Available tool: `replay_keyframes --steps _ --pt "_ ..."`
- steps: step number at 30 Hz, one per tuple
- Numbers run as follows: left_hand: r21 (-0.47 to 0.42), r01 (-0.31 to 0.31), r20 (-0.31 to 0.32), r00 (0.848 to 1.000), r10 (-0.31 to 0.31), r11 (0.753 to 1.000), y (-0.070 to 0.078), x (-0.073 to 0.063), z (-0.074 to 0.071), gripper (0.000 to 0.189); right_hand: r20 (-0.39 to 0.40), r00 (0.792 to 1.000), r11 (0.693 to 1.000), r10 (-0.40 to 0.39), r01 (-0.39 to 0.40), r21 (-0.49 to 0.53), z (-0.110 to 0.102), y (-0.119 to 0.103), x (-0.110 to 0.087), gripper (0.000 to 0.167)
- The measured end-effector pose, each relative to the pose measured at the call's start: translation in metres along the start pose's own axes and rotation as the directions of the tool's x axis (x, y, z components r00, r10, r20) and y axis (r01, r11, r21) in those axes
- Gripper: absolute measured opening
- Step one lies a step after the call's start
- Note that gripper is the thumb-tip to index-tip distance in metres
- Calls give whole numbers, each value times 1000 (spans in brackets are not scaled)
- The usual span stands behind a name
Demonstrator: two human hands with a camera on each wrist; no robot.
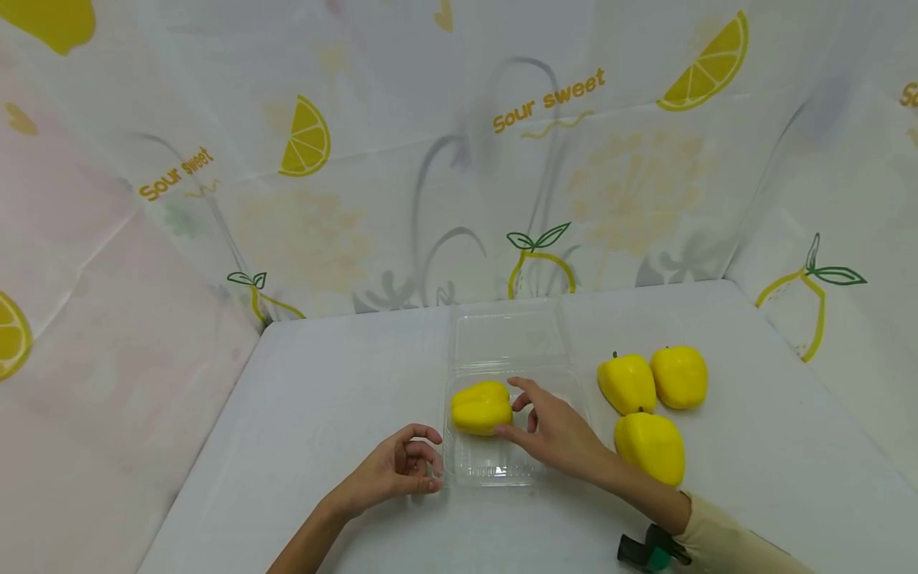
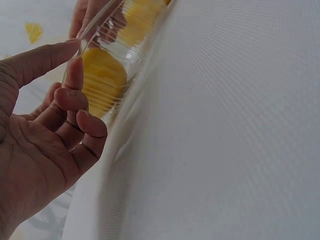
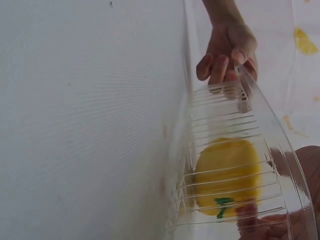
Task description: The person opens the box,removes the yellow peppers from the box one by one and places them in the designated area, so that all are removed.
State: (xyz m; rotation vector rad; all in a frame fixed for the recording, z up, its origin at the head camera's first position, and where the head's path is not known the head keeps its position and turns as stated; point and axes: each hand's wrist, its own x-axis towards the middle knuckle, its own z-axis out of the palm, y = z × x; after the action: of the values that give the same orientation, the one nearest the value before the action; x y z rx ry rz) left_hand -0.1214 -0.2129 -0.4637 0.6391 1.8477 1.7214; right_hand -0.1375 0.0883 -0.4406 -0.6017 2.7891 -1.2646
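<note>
A yellow bell pepper (image 1: 482, 408) lies on its side in the left part of a clear plastic clamshell box (image 1: 495, 481), its lid laid back behind it. My right hand (image 1: 555, 430) is at the pepper's right end, thumb and forefinger apart, the fingertips right at its skin. Through the ribbed wall in the right wrist view, the pepper's green stem (image 3: 223, 206) faces that hand. At the box's left edge, my left hand (image 1: 397, 469) pinches the rim between thumb and forefinger, its other fingers curled loosely, as the left wrist view also shows.
Three more yellow bell peppers stand close together right of the box: one at the back left (image 1: 627, 384), one at the back right (image 1: 680, 378), one in front (image 1: 650, 448). A black and green object (image 1: 653, 548) is beside the right sleeve. Lemon-printed cloth (image 1: 402, 207) walls the white table (image 1: 344, 383).
</note>
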Motion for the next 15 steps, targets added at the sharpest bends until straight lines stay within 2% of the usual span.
replay_keyframes --steps 15 --pt "3 -10 4 1000 10 1000 1 0 0 58 -25 992 992 122 -123 -32 7 -11 8 70"
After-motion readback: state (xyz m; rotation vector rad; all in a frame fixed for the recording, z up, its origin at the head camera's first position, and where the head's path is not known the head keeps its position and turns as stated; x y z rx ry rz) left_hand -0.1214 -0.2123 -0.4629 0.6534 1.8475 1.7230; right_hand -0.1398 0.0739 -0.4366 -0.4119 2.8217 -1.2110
